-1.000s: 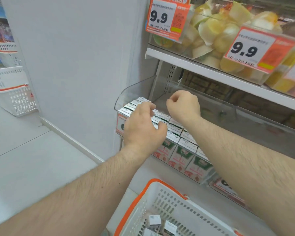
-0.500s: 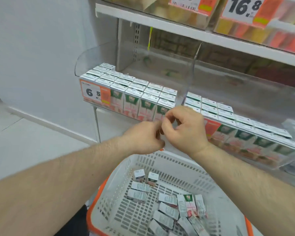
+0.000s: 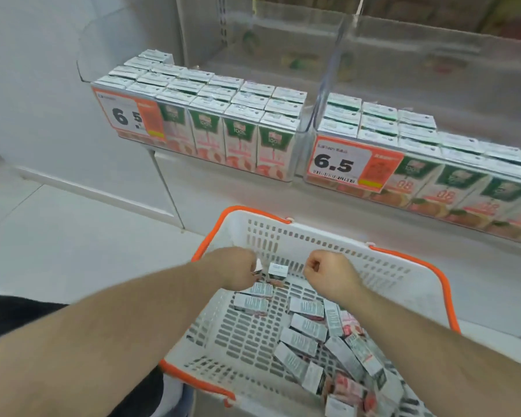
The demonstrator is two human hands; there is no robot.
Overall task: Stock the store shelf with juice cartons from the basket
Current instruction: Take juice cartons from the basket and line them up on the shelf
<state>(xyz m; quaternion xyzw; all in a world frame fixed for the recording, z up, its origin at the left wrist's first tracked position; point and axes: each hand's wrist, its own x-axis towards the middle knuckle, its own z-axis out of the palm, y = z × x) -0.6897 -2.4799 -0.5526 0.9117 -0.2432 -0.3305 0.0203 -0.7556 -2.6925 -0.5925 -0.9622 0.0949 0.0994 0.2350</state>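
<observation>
Both reaching down into basket (image 3: 388, 266) for more stock: left hand (image 3: 238, 267) apparently pinching a carton (image 3: 257, 266) at far left, right hand (image 3: 328, 273) curled, seemingly holding nothing. Remaining cartons (image 3: 328, 347) loose on basket floor, mostly near right. Shelf (image 3: 241, 173) rows beyond already packed upright, faces outward for shoppers.

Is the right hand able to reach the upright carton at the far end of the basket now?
Probably yes. The right hand hovers, fingers curled, just beside the upright carton inside the basket. Nothing lies between them; the left hand is on the carton's other side.
</observation>
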